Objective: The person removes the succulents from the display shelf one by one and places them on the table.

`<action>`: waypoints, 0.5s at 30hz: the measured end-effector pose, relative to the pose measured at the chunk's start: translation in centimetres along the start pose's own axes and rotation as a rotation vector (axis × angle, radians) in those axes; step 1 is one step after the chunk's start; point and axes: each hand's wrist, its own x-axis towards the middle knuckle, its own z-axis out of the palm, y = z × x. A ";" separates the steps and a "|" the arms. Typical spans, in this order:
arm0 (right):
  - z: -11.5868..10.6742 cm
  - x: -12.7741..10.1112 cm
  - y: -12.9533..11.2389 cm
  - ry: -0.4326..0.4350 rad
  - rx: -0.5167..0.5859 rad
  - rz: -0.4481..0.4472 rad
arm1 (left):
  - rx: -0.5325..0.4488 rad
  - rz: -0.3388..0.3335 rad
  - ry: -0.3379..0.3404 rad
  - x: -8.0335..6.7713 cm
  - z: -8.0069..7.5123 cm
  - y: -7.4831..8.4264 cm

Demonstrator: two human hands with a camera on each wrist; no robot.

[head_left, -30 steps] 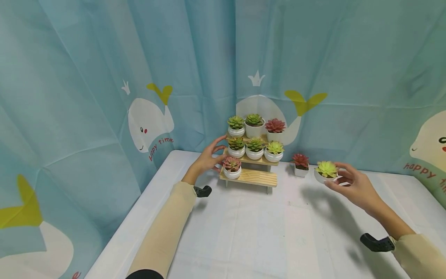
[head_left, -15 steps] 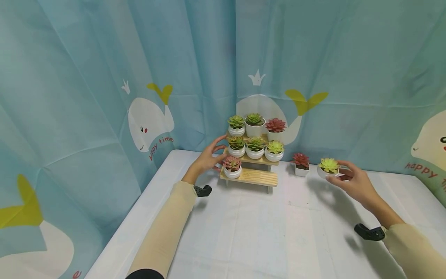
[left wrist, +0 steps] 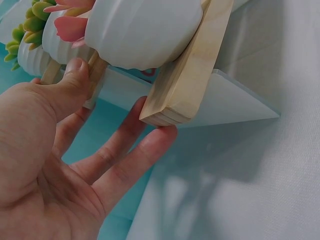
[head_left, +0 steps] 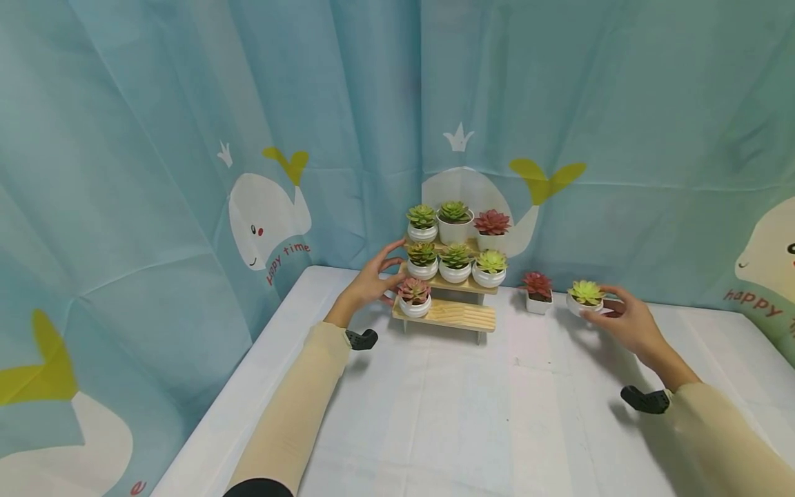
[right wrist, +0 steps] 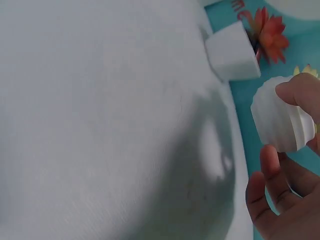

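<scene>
My right hand [head_left: 630,324] pinches a small round white pot with a yellow-green succulent [head_left: 586,293] between thumb and fingers. In the right wrist view the pot [right wrist: 277,117] appears held a little above the tabletop. Left of it stands a square white pot with a red succulent [head_left: 538,291]. My left hand [head_left: 370,279] grips the left end of a three-tier wooden plant stand [head_left: 459,315]. In the left wrist view its thumb [left wrist: 75,82] presses the middle tier, and fingers touch the lowest tier [left wrist: 180,95]. A pink succulent in a white pot [head_left: 414,297] sits at that tier's left end.
The middle tier bears a row of green succulents [head_left: 455,264]. Two green ones and a red succulent [head_left: 492,231] stand on the top tier. A blue curtain [head_left: 373,103] with whale prints hangs behind the white-covered table [head_left: 447,414].
My right hand has moved slightly right, then lowered the yellow-green succulent closer to the tabletop, right of the red one. The left hand stays on the stand.
</scene>
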 end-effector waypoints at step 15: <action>0.2 1.5 2.0 -0.039 -0.082 0.023 | 0.006 -0.008 0.014 -0.1 0.1 0.0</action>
